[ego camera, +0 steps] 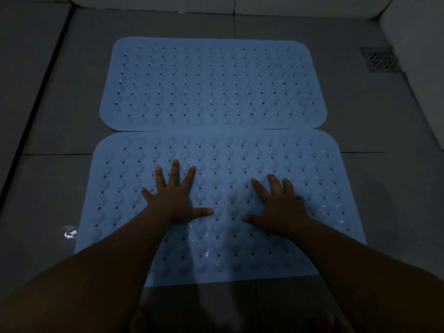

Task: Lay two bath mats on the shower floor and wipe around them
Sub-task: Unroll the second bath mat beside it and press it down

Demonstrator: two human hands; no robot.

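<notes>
Left hand (176, 198) and right hand (280, 205) press flat, fingers spread, holding nothing, on near mat (312, 176); far mat (211, 85) lies at 12 o'clock, edges touching.

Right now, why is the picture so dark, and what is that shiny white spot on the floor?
Head view: the room is dimly lit, so the grey tiled floor looks murky and the two pale blue rubber bath mats stand out. The bright patch of glare sits left of the near mat, apparently light on wet tile. Straight tile lines bend slightly near the edges from the wide lens.
</notes>
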